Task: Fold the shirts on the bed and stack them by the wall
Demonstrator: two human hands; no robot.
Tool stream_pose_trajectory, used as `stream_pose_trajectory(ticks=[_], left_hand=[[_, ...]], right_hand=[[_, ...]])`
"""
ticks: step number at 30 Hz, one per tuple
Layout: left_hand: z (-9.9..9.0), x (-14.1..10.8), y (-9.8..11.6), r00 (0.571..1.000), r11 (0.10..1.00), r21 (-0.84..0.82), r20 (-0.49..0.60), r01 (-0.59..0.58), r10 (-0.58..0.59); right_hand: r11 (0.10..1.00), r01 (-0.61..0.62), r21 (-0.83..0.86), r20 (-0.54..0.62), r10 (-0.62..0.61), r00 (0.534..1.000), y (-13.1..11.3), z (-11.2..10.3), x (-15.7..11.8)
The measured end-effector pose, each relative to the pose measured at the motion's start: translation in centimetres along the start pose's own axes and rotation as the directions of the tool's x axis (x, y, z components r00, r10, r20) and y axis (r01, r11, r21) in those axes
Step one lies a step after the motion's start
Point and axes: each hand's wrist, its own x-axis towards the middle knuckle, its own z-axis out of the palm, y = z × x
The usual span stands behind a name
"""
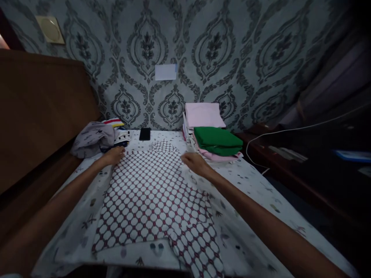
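Note:
A white garment (147, 193) with a dark lattice print and small reddish dots lies spread over the table. One narrow part of it, like a sleeve, hangs toward the near edge at the lower right, and a smaller flap sticks out at the far side. My left hand (116, 155) is at the garment's far left corner, fingers closed on its edge. At the far right edge, my right hand (194, 162) has its fingers curled together on the cloth. The fingertips of both hands are partly hidden.
A black phone (145, 134) lies near the wall. At the back left sit a crumpled grey cloth (94, 139) and folded clothes (123, 136). Back right, a green folded cloth (218, 139) and a pink one (204, 115) top stacks. A white cable (278, 131) hangs right.

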Motion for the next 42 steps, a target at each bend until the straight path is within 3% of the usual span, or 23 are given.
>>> stream_pose_trajectory(ticks=[3, 5, 10, 13, 18, 21, 24, 26, 28, 30, 32, 37, 39, 42], left_hand=[[2.4, 4.1, -0.4, 0.988, 0.992, 0.042, -0.112, 0.116, -0.11], [3.7, 5.3, -0.7, 0.983, 0.988, 0.058, -0.129, 0.141, -0.132], [4.6, 5.3, -2.4, 0.99, 0.994, 0.069, -0.122, 0.084, -0.075], [4.5, 4.6, -3.0, 0.987, 0.998, 0.05, -0.158, 0.048, -0.04], [4.6, 3.7, -2.2, 0.972, 0.98, 0.13, -0.202, 0.148, -0.12], [4.3, 3.3, -0.7, 0.962, 0.953, 0.248, -0.248, 0.176, -0.114], [4.6, 2.8, 2.8, 0.944, 0.962, 0.245, -0.328, 0.119, -0.033], [5.8, 2.5, 6.2, 0.949, 0.991, 0.124, -0.3, -0.057, 0.092], [7.5, 2.4, 9.4, 0.951, 0.97, -0.031, -0.209, -0.24, 0.229], [9.1, 2.4, 11.0, 0.956, 0.962, -0.059, -0.143, -0.266, 0.256], [10.1, 2.3, 10.3, 0.974, 0.98, -0.013, -0.116, -0.198, 0.195], [9.6, 1.6, 3.2, 0.986, 0.987, 0.12, -0.144, 0.103, -0.086], [9.1, 1.4, 1.3, 0.982, 0.98, 0.155, -0.162, 0.124, -0.099], [8.5, 1.1, 0.8, 0.98, 0.979, 0.161, -0.171, 0.128, -0.1]], right_hand=[[0.992, -0.109, -0.059, -0.09, 0.104, 0.991, -1.2, 2.9, 8.8], [0.981, -0.177, -0.083, -0.118, 0.167, 0.979, -1.3, 4.9, 12.7], [0.984, -0.143, -0.106, -0.151, 0.127, 0.98, 0.4, 7.8, 16.5], [0.991, -0.081, -0.105, -0.19, 0.06, 0.98, 1.5, 8.2, 17.1], [0.989, -0.084, -0.119, -0.228, 0.055, 0.972, 2.6, 8.1, 18.0], [0.986, -0.114, -0.118, -0.241, 0.083, 0.967, 2.1, 7.6, 17.8], [0.989, -0.087, -0.116, -0.281, 0.052, 0.958, 0.0, 7.9, 16.2], [0.992, 0.056, -0.116, -0.25, -0.084, 0.965, -1.8, 8.9, 14.2], [0.955, 0.28, -0.095, -0.138, -0.291, 0.947, -3.1, 10.4, 12.2], [0.905, 0.419, -0.069, -0.017, -0.421, 0.907, -3.1, 11.5, 10.7], [0.911, 0.403, -0.086, 0.056, -0.399, 0.915, -1.7, 11.8, 10.3], [0.953, 0.232, -0.193, 0.052, -0.226, 0.973, 3.4, 10.1, 11.7], [0.955, 0.214, -0.206, 0.027, -0.213, 0.977, 4.4, 9.4, 12.2], [0.957, 0.215, -0.197, 0.025, -0.215, 0.976, 4.0, 8.8, 12.0]])
